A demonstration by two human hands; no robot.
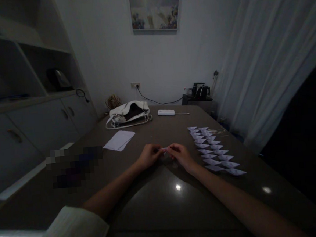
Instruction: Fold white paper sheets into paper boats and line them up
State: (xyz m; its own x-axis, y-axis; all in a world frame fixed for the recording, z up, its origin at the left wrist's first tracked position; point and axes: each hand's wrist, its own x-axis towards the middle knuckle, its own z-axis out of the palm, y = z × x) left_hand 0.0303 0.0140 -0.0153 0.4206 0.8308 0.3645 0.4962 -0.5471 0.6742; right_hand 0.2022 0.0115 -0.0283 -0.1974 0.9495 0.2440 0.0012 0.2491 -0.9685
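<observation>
Over the middle of the dark table, my left hand point(150, 155) and my right hand point(180, 155) pinch a small piece of folded white paper point(164, 149) between them. Most of the paper is hidden by my fingers, so its shape is hard to make out. To the right of my right hand stand two rows of small folded white paper boats point(212, 147), lined up from near to far. Beyond my left hand, to the left, lies a short stack of white paper sheets point(119, 140).
A white handbag point(129, 111) sits at the far side of the table point(144, 215), with a white power bank point(166, 112) and short cable beside it. Small scraps point(217, 131) lie past the boats. Blurred dark things point(78, 168) are at the left. A curtain hangs at right.
</observation>
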